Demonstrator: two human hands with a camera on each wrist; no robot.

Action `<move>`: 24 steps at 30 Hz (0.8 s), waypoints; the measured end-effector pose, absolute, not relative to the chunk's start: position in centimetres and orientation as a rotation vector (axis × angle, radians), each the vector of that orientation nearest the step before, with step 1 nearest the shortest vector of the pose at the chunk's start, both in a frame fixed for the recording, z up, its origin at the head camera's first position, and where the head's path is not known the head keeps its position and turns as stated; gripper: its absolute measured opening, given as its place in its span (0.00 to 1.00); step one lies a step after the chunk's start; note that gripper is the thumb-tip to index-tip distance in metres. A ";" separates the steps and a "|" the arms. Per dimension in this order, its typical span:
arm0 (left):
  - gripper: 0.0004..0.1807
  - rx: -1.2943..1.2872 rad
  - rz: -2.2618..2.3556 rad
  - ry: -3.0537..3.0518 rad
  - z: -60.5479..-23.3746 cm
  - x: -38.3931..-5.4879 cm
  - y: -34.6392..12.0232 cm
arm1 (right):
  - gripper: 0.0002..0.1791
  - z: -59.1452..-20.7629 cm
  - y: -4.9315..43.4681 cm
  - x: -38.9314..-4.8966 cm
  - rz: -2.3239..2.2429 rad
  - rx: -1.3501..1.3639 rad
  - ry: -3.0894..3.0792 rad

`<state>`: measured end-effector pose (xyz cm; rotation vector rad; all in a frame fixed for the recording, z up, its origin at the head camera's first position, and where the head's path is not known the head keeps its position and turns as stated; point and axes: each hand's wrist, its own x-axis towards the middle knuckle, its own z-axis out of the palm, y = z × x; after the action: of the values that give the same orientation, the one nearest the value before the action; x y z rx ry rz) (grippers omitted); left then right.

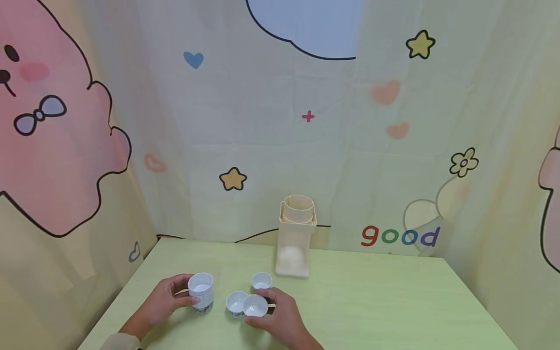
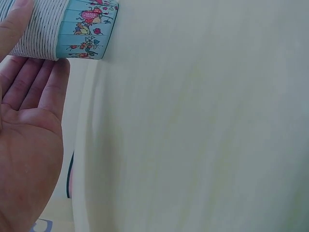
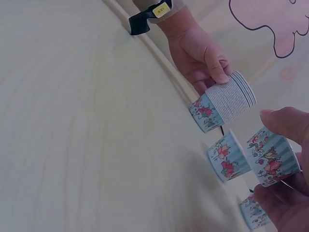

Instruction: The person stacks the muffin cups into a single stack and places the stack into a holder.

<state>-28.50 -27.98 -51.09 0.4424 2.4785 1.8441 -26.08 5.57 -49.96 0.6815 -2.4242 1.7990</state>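
At the left of the table, my left hand (image 1: 164,299) grips a stack of nested paper cups (image 1: 202,294), white inside, its lowest cup blue with a floral print. The left wrist view shows the layered rims of the stack (image 2: 36,31) between thumb and fingers. Thumb and fingers of my right hand (image 1: 286,316) pinch a single paper cup (image 1: 255,307) by its sides, mouth up. This floral cup (image 3: 273,159) overlaps a second paper cup (image 1: 235,302) standing just left of it. Behind the right fingers stands a third paper cup (image 1: 261,281).
A cream plastic stand (image 1: 294,238) with a round tube at its top stands at the back of the light green table (image 1: 376,296). A printed curtain (image 1: 262,121) hangs behind the table and along both sides.
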 end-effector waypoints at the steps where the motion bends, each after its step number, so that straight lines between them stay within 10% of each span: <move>1: 0.37 0.442 1.844 2.478 -51.1 -28.5 -28.0 | 0.32 -49.9 5.4 -26.2 1.805 0.679 -2.419; 24: 0.35 0.499 1.853 2.468 -50.9 -28.2 -27.8 | 0.31 -47.6 0.9 -28.1 1.923 0.632 -2.373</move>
<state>-28.23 -27.79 -50.88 0.4989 2.4682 1.8526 -28.09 0.86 -47.63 0.6319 -2.3734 1.9228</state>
